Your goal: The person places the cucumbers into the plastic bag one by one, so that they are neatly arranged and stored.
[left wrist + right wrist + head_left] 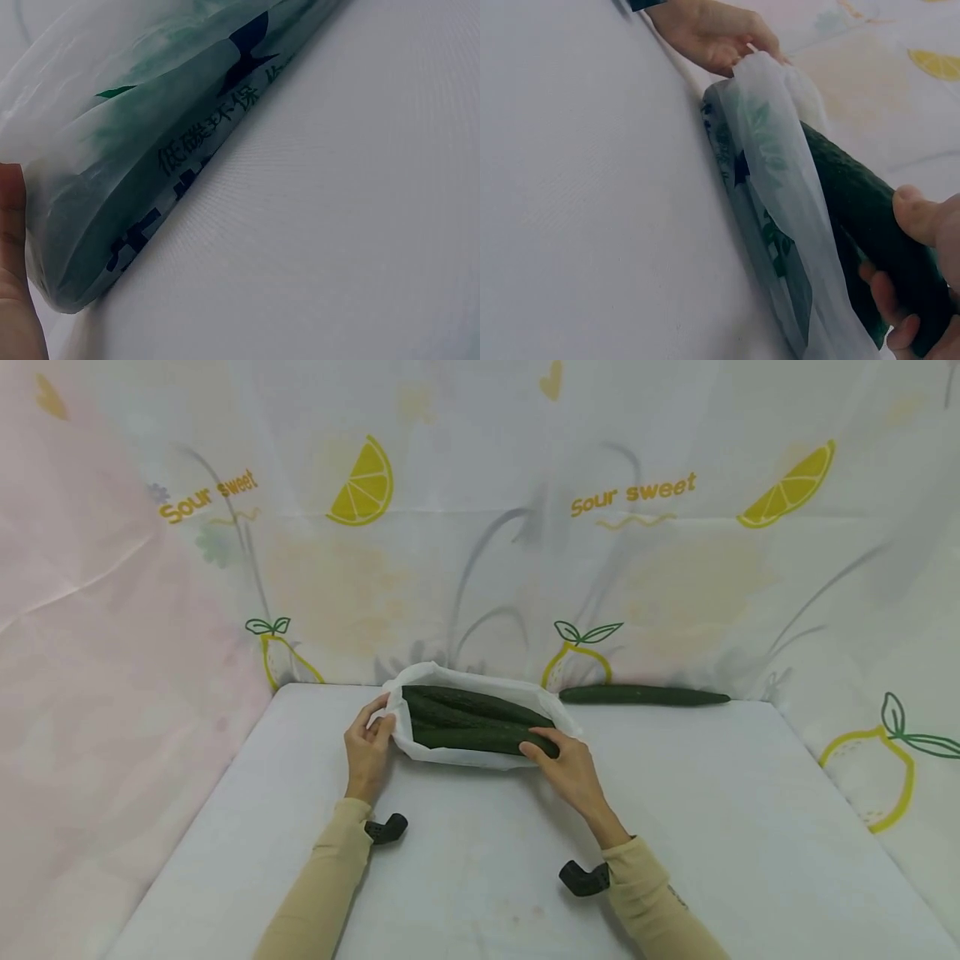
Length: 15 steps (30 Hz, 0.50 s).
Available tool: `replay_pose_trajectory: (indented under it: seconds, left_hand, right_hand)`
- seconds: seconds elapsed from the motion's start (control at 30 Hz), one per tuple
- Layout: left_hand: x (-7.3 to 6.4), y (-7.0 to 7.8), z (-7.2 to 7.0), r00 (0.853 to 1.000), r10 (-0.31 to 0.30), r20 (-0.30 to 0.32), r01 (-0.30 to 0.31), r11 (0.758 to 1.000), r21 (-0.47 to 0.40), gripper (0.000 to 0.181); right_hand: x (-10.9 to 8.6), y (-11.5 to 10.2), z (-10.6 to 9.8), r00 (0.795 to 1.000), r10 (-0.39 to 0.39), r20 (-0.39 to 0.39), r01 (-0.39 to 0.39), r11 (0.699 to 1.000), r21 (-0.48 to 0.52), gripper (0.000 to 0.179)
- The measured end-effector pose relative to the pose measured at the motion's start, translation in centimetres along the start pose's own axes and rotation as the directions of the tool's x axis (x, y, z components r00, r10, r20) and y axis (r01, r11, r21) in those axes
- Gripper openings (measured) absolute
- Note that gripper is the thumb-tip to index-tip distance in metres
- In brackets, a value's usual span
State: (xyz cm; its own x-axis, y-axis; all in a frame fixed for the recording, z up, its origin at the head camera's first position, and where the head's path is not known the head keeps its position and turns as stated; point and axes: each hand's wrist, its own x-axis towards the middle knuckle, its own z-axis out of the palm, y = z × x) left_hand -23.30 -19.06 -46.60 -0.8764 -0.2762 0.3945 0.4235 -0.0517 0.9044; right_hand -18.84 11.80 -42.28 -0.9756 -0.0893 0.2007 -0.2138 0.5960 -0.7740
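A thin white plastic bag (427, 675) lies at the back middle of the table, its mouth spread upward, with several dark green cucumbers (465, 700) side by side in it. At the bag's left end, my left hand (367, 752) pinches the rim between thumb and fingers. My right hand (570, 768) grips the right end of the nearest cucumber (480, 740). In the right wrist view, thumb and fingers of the right hand (937, 225) wrap round this cucumber (862, 187), its far end inside the bag. The left wrist view shows green and dark blue print on the bag (172, 150).
Another cucumber (645, 695) lies along the table's back edge, right of the bag. A printed cloth (480, 568) with lemon drawings hangs behind and at both sides of the white table (465, 860). Each wrist carries a black camera mount (585, 878).
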Motion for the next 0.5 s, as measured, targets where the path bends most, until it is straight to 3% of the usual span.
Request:
replay_pose_trajectory:
  seconds: [0.5]
  left_hand:
    - [0.11, 0.34, -0.19, 0.999, -0.051, 0.016, 0.051, 0.998, -0.046, 0.039]
  right_hand:
    - [0.37, -0.18, -0.32, 0.994, -0.038, 0.098, 0.038, 0.999, 0.008, 0.045]
